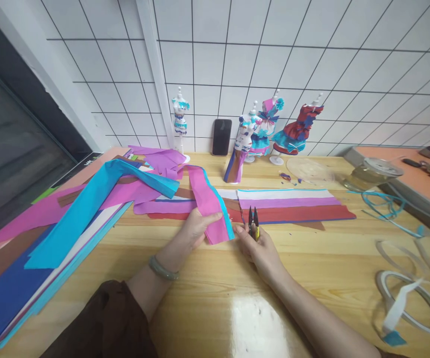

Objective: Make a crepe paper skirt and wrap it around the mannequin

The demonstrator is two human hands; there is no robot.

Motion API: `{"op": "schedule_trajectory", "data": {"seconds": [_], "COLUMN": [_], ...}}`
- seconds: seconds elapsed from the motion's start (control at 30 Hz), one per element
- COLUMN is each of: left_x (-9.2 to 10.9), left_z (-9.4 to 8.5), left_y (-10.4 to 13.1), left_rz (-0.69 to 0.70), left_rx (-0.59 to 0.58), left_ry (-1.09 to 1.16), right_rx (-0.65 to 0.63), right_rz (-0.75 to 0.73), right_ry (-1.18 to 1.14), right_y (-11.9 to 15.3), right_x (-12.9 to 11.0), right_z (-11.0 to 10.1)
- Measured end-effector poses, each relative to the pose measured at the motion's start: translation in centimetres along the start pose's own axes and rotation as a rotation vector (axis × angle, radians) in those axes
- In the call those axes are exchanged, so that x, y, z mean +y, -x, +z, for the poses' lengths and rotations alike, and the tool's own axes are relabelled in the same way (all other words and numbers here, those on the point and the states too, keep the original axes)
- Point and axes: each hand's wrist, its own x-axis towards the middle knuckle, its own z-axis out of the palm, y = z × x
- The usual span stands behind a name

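My left hand grips the near end of a pink crepe paper strip with a turquoise edge, thumb on top. The strip runs up and away over other strips. In my right hand is a pair of thread snips, blades pointing away from me, a bit of yellow showing on the handle. Its fingertips are close to the strip's turquoise edge; whether they touch it I cannot tell. Behind the hands lie layered white, purple and red strips. A small dress form with a striped skirt stands beyond them.
At left are piled paper strips, a turquoise one uppermost. More dressed forms and a phone stand by the tiled wall. To the right are a roll of tape, turquoise cord and a clear container.
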Motion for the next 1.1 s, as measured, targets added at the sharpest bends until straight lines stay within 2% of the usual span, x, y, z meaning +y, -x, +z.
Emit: {"op": "schedule_trajectory", "data": {"seconds": [0.17,0.33,0.5,0.6,0.77,1.1], "left_x": [-0.2,-0.6,-0.8,-0.7,-0.9,-1.0], "left_z": [0.2,0.1,-0.4,-0.4,0.1,-0.1], "left_y": [0.1,0.3,0.0,-0.1,0.2,0.1], "left_rz": [-0.003,0.031,0.087,0.11,0.107,0.109], "left_rx": [-0.058,-0.141,-0.079,-0.037,-0.086,-0.021], "left_ry": [-0.036,-0.144,-0.266,-0.281,-0.288,-0.212], "right_rx": [0.001,0.027,0.033,0.033,0.0,0.029], "right_rz": [0.016,-0.042,-0.093,-0.066,-0.029,-0.059], "right_ry": [0.076,0.117,0.137,0.11,0.065,0.129], "right_y": [-0.2,-0.5,-0.4,-0.3,-0.4,-0.7], "right_x": [0.3,0.5,0.2,0.1,0.4,0.3], "right_z": [0.0,-0.2,-0.2,-0.1,0.0,-0.3]}}
